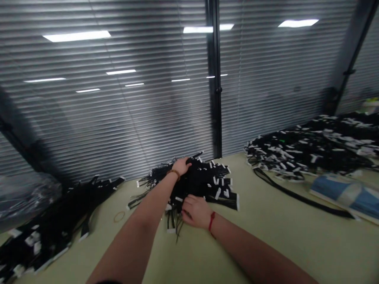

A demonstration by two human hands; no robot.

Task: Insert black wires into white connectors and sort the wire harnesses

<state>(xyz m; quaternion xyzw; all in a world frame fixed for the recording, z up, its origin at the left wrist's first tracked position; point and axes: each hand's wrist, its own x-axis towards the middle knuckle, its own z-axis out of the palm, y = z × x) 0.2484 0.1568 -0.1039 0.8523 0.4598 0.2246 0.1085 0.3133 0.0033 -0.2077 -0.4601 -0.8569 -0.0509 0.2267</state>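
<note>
In the middle of the table lies a pile of black cables (207, 177) with white connectors at their ends, which look like flat wire harnesses. My left hand (181, 166) reaches over the far side of the pile, its fingers curled onto the black cables. At the pile's near edge my right hand (196, 212) is closed, with thumb and fingers bent around some of the cables. Thin loose wires (178, 227) hang out toward me beside it. The exact strands in each hand are hidden by the fingers and the dark pile.
A larger heap of similar cables (308, 146) spreads along the right. One long black cable (304, 199) lies before it, beside a blue and white packet (346, 195). More cables (59, 221), a clear plastic bag (29, 197) and a rubber band (119, 216) are left. Blinds (133, 118) stand behind.
</note>
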